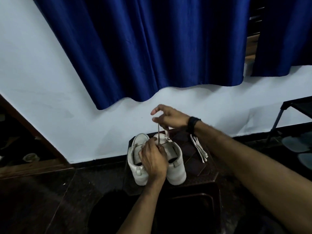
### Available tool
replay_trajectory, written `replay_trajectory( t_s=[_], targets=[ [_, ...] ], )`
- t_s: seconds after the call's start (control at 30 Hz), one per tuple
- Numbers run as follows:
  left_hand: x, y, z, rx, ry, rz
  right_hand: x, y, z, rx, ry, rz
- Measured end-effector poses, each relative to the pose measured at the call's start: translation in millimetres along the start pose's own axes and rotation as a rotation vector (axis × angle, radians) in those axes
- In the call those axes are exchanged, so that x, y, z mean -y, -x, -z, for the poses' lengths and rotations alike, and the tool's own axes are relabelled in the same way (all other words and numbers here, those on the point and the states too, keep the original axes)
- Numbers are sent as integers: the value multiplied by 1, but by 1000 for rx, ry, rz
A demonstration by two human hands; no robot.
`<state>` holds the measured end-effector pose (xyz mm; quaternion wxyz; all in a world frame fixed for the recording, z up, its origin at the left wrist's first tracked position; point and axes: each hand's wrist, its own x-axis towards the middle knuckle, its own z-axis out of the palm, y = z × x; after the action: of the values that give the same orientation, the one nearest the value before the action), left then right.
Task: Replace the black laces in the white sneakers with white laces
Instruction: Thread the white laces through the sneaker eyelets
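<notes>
white sneakers point(175, 168) on stool point(199, 159), right hand point(170, 118) pinching lace point(158, 132), left hand point(153, 159) gripping sneaker

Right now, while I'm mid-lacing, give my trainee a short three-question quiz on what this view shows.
1. True or false: both white sneakers stand on the dark stool.
2. What does the right hand do? A) rests flat on the stool B) pulls lace ends upward C) holds the curtain
3. Fill in: the spare bundle of white laces lies to the ____ of the sneakers.

Key:
1. True; the left hand steadies them from above.
2. B
3. right
</notes>
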<state>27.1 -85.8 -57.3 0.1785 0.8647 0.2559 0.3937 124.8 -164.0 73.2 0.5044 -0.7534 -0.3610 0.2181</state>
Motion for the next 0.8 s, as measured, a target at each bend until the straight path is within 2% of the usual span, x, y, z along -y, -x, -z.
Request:
replay_trajectory(
  t_s=[0.07, 0.13, 0.17, 0.23, 0.3, 0.47, 0.53, 0.57, 0.63, 0.7, 0.77, 0.8],
  targets=[
    [1, -2, 1, 39, -21, -21, 31, 9, 9, 15, -24, 34],
    [4, -11, 1, 147, 1, 6, 60, 23, 10, 68, 1, 78],
    [3, -16, 4, 195, 100, 44, 73, 30, 9, 111, -8, 93],
    [-4, -25, 20, 279, 457, 173, 94, 43, 6, 178, -55, 122],
    [-10, -31, 39, 327, 759, 301, 110, 52, 6, 188, -68, 160],
    [-1, -36, 72, 518, 1049, 595, 128, 68, 5, 187, -37, 207],
    [1, -33, 82, 612, 934, 617, 116, 64, 4, 128, 127, 161],
    [1, -31, 88, 671, 787, 566, 106, 62, 2, 88, 198, 126],
    [5, -28, 94, 814, 457, 366, 73, 51, 0, -7, 268, 17],
    [11, -27, 95, 990, 303, 215, 34, 39, -4, -113, 414, -84],
    [17, -29, 94, 1046, 194, 97, -3, 31, -11, -165, 588, -189],
    [19, -31, 92, 1007, 123, 23, -17, 28, -16, -157, 636, -246]
  ],
)
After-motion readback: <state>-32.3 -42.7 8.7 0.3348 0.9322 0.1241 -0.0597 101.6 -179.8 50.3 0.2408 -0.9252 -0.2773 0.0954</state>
